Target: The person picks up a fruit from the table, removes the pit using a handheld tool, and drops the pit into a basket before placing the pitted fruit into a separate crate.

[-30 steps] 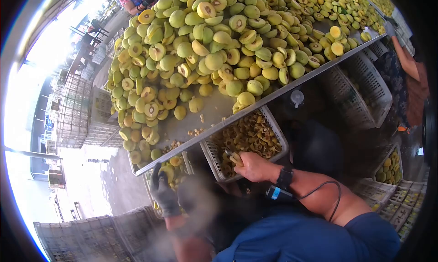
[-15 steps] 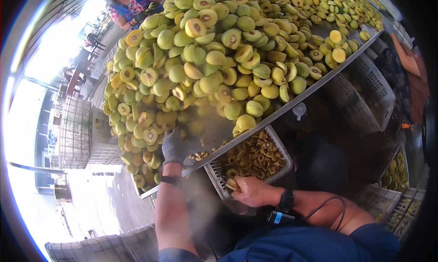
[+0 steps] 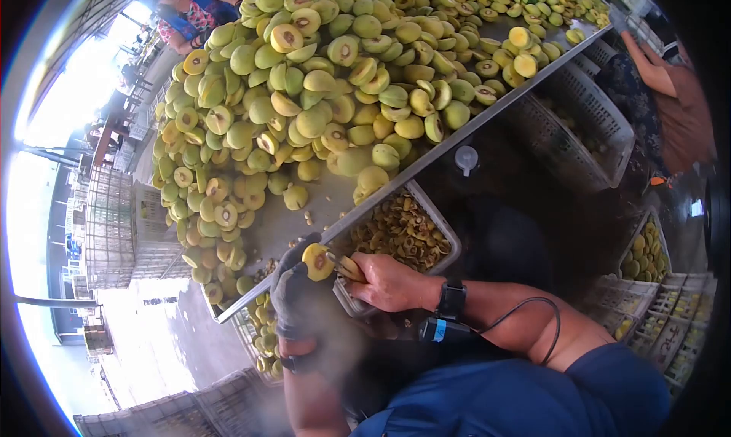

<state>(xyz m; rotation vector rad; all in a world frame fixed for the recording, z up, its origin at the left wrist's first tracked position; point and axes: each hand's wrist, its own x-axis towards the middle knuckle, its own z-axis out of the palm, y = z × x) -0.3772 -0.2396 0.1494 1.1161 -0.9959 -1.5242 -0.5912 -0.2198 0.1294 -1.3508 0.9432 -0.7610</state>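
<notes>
My left hand (image 3: pixel 295 288), in a grey glove, holds a halved green-yellow fruit (image 3: pixel 317 262) that looks like a peach, its cut face turned to the right. My bare right hand (image 3: pixel 387 281) is closed on a small tool (image 3: pixel 350 269) with a yellowish handle. The tool's metal end meets or nearly meets the cut face; its exact shape is too small to make out. Both hands are at the near edge of a metal table (image 3: pixel 293 222). Beneath and beyond my right hand stands a crate of brown pits and scraps (image 3: pixel 400 235).
Heaped peach halves (image 3: pixel 320 79) cover much of the table. A crate of fruit (image 3: pixel 263 326) sits below the edge at left. To the right are a grey crate (image 3: pixel 567 132), another fruit crate (image 3: pixel 646 250) and a person in brown (image 3: pixel 681 117). Another person (image 3: pixel 199 14) stands far left.
My left hand has come back from the heap with a peach half and brought it to the tool in my right hand. The view has shifted, so the table appears further left.
</notes>
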